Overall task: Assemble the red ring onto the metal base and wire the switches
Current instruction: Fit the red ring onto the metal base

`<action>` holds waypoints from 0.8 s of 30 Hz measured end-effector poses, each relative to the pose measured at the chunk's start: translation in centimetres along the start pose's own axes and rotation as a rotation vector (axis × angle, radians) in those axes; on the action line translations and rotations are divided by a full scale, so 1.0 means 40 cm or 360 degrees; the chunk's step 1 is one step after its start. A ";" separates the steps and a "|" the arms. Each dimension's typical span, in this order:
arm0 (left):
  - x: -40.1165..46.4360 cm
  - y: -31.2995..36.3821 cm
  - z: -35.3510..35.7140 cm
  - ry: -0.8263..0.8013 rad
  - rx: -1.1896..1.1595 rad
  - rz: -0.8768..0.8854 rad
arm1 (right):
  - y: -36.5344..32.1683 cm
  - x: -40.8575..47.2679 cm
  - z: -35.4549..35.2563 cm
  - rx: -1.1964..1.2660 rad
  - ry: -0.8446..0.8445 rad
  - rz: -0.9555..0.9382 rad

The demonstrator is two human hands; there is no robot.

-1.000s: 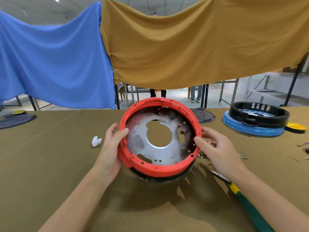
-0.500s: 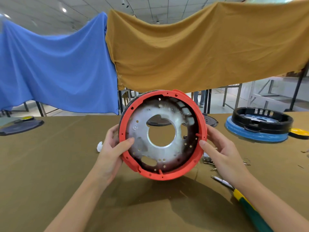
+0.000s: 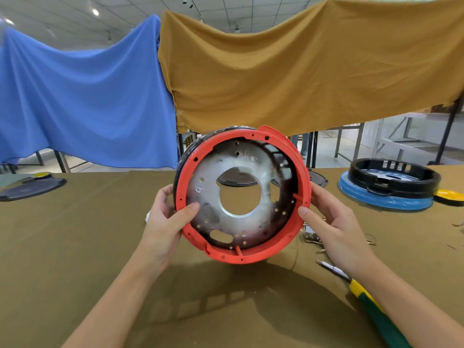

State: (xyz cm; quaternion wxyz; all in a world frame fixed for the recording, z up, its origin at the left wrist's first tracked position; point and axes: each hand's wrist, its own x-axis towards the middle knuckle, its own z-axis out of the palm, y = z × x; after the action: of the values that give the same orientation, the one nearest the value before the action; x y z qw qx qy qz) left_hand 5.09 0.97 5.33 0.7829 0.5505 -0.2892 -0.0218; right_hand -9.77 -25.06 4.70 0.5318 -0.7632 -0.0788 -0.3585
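Both hands hold the round part up off the table (image 3: 75,247). Left hand (image 3: 165,222) grips one side of the red ring (image 3: 305,182) and right hand (image 3: 334,222) grips the other, tipping it up, likely to check how it sits on the metal base (image 3: 213,192) inside.

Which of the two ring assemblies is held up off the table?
The red ring on its metal base, gripped by both hands; the black ring on the blue disc rests on the table.
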 end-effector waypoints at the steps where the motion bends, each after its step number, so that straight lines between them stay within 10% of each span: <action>1: -0.001 0.009 0.002 0.0030 0.0045 0.0066 | 0.002 0.000 0.002 -0.0027 -0.0021 0.0032; 12: -0.039 0.054 0.033 0.0115 0.1170 0.0890 | 0.010 -0.001 0.003 -0.0146 0.0090 0.0441; 24: -0.066 -0.051 0.060 -0.0651 0.2381 0.1846 | 0.028 0.003 0.001 -0.0047 0.0047 0.0750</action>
State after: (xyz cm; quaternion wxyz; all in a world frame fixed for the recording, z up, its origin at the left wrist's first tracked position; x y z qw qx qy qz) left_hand 2.32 -0.94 2.96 0.0535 0.6636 -0.5856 0.4624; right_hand -9.10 -25.54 3.92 0.5907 -0.7629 0.1145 -0.2367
